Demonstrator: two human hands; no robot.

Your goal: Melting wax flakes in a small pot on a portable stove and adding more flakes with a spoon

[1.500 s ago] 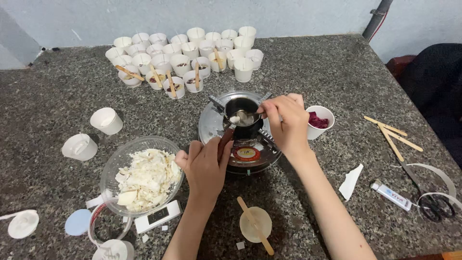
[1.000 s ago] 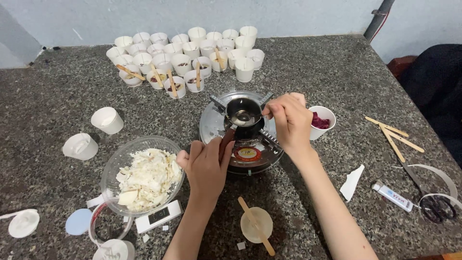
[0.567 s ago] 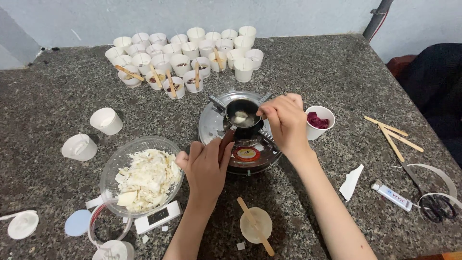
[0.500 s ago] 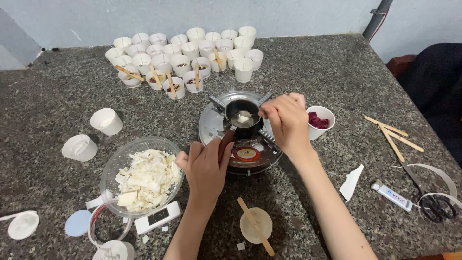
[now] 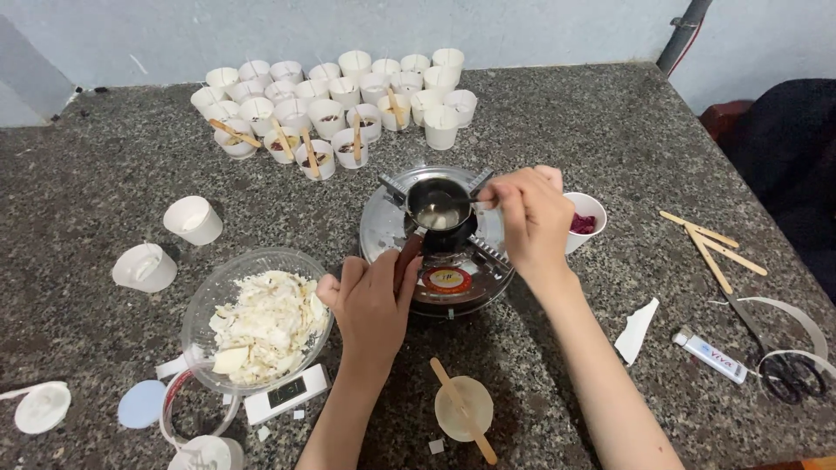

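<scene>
Head view looks down on a speckled grey stone table (image 5: 610,130). At its centre sits a round silver portable burner (image 5: 383,228), and on the burner's prongs stands a small dark metal melting pot (image 5: 440,209) with pale liquid and a softening white lump inside.

Left hand (image 5: 373,300), at six o'clock from the pot, is clenched around the pot's brown handle (image 5: 406,252), fingers wrapped over it. Right hand (image 5: 533,218), at three o'clock, pinches a thin metal stirrer (image 5: 477,203) whose tip reaches over the pot's rim; thumb and forefinger are closed on it.

As a judgement, the pot looks light but stiff, its metal wall likely hot over the burner and its contents easily spilled, so the brown handle is the safe place to grip, held level.

At eight o'clock from the pot lies a clear glass bowl of white wax flakes (image 5: 261,322), resting on a small white scale (image 5: 287,392). At eleven to twelve o'clock a cluster of small white paper cups (image 5: 340,91) stands, some with wooden sticks across them. Just beyond the right hand is a white cup of purple-red bits (image 5: 585,219). At four o'clock lie loose wooden sticks (image 5: 710,244), a small lighter (image 5: 710,354) and black scissors (image 5: 784,370).
</scene>
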